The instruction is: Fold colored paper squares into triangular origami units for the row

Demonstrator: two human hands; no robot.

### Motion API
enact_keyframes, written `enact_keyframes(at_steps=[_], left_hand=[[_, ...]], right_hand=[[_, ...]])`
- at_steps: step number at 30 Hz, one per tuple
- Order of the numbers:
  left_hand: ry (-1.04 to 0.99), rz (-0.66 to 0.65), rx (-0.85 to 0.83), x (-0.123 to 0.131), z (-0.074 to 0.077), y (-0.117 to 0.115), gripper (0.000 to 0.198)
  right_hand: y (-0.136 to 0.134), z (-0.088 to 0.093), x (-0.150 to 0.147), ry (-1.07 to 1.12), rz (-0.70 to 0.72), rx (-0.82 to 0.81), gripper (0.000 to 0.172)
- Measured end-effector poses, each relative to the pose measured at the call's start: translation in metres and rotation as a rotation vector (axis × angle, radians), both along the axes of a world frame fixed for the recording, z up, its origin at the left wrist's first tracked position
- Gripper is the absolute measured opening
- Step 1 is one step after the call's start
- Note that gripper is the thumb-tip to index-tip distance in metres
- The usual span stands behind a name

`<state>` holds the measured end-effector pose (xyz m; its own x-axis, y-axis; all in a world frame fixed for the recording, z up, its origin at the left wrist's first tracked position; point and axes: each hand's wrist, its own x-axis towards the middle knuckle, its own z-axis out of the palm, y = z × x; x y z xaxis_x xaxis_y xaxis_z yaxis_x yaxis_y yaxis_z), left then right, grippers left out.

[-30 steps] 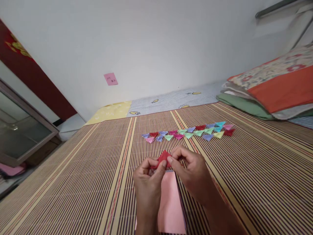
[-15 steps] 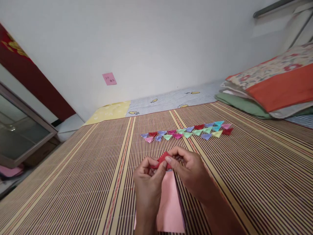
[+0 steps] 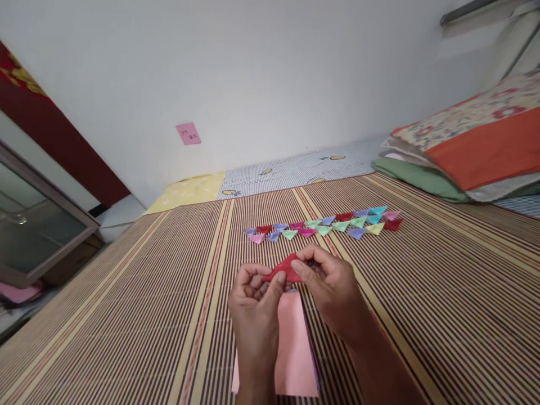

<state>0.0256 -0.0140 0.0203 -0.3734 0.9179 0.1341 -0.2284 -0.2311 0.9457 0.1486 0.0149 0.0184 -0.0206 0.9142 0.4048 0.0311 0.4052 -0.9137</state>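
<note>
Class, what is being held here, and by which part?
A folded red paper: the left hand pinches its left part, the right hand its right part.

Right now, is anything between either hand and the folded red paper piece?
Nothing visible: the left hand and right hand pinch the folded red paper piece directly. The pink-topped rectangular paper stack lies on the striped mat, not between them.

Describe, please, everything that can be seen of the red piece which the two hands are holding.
The red piece is small, plain and bright red, and looks like folded paper. Its visible outline is roughly triangular, with a peak toward the top; fingers hide some edges. The left hand pinches its left part and the right hand its right. It appears just beyond the pink sheet.
</note>
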Motion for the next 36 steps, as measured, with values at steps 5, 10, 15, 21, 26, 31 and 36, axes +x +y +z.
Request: enact_keyframes(at_steps=[5, 10, 15, 21, 26, 31, 36], left_hand=[[0.011, -0.001, -0.007, 0.000, -0.003, 0.000, 0.031], [0.069, -0.012, 0.002, -0.003, -0.007, 0.002, 0.024], [0.096, -0.060, -0.026, -0.016, -0.005, 0.002, 0.026], [0.281, -0.346, -0.148, -0.022, -0.001, -0.003, 0.025], [0.246, -0.395, -0.175, -0.017, -0.006, -0.001, 0.023], [0.184, -0.387, -0.127, -0.013, -0.005, -0.001, 0.024], [0.076, -0.315, -0.052, -0.017, -0.008, 0.000, 0.017]], right_hand=[[0.004, -0.006, 0.002, 0.044, 0.039, -0.027, 0.017], [0.007, -0.009, 0.006, 0.088, 0.103, -0.082, 0.018], [0.010, -0.012, 0.015, 0.037, 0.141, -0.079, 0.017], [0.002, -0.001, 0.020, -0.174, 0.283, -0.089, 0.015], [0.000, 0.005, 0.019, -0.168, 0.308, -0.086, 0.019], [0.001, 0.005, 0.018, -0.123, 0.322, -0.056, 0.022], [0.002, 0.000, 0.016, -0.042, 0.315, -0.154, 0.018]])
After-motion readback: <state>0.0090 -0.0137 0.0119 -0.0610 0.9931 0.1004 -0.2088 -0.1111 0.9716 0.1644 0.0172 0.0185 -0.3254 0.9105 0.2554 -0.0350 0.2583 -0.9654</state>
